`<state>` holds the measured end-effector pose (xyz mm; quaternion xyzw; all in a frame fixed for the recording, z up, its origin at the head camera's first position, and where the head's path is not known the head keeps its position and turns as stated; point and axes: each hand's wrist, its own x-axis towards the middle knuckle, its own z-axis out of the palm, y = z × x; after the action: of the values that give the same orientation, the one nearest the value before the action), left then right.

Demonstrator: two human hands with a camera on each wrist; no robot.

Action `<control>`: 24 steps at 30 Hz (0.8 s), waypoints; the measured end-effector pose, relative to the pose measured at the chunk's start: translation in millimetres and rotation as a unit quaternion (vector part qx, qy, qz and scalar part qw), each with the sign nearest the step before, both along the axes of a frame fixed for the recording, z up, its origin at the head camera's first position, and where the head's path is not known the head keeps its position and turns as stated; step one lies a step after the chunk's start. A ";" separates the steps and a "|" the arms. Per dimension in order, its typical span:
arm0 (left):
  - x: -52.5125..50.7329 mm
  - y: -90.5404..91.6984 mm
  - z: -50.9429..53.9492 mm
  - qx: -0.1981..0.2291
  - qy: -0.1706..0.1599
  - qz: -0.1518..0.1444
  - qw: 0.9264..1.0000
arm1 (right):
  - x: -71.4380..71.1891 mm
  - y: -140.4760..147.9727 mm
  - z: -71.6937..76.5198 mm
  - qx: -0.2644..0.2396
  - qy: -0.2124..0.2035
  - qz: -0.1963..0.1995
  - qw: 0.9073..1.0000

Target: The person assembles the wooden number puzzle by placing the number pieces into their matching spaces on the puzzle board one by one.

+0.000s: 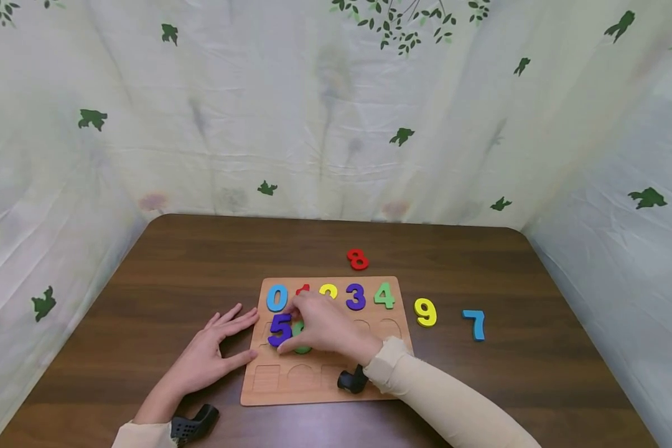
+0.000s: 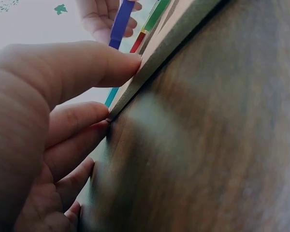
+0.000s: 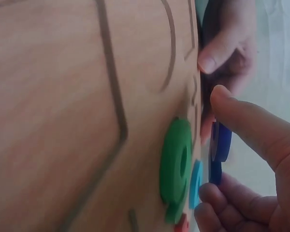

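Note:
A purple number 5 (image 1: 280, 318) is pinched between the thumb and fingers of my right hand (image 1: 333, 326); in the right wrist view it stands clear of the wooden number board (image 1: 291, 397). Partly covered by that hand is a green number 6 (image 3: 170, 164) on the board. My left hand (image 1: 204, 358) has its fingers spread, and its thumb and fingertips touch the board's left edge. Along the top row lie a blue 0 (image 1: 270, 298), a red 1 (image 1: 302, 289), a yellow 2 (image 1: 329, 289), a purple 3 (image 1: 361, 298) and a green 4 (image 1: 389, 301).
Behind the board lies a red 8 (image 1: 358, 259). To its right on the brown table (image 1: 537, 386) are a yellow 9 (image 1: 426, 322) and a blue 7 (image 1: 478, 330). A pale curtain (image 1: 229, 93) with leaf prints surrounds the table's back and sides.

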<state>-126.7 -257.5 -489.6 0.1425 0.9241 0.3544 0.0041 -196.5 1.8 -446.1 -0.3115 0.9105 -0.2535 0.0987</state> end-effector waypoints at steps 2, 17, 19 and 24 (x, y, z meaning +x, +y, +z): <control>-0.5 0.3 0.3 -0.001 0.000 -0.002 1.000 | 0.9 -3.2 -1.7 0.004 0.009 0.004 1.000; -2.3 0.5 -0.9 0.000 0.008 -0.001 1.000 | 2.0 -19.5 -4.8 0.026 0.004 0.018 0.999; -2.1 0.2 -1.3 0.001 0.010 -0.001 1.000 | 2.5 -21.0 -5.0 0.032 0.011 0.020 0.999; -1.9 0.2 -2.1 0.002 0.010 0.002 1.000 | 4.1 -23.0 -3.9 0.048 0.023 0.023 0.998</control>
<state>-128.6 -257.3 -491.8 0.1444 0.9237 0.3547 -0.0059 -192.3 -21.2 -450.1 -0.3327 0.9163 -0.2001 0.0978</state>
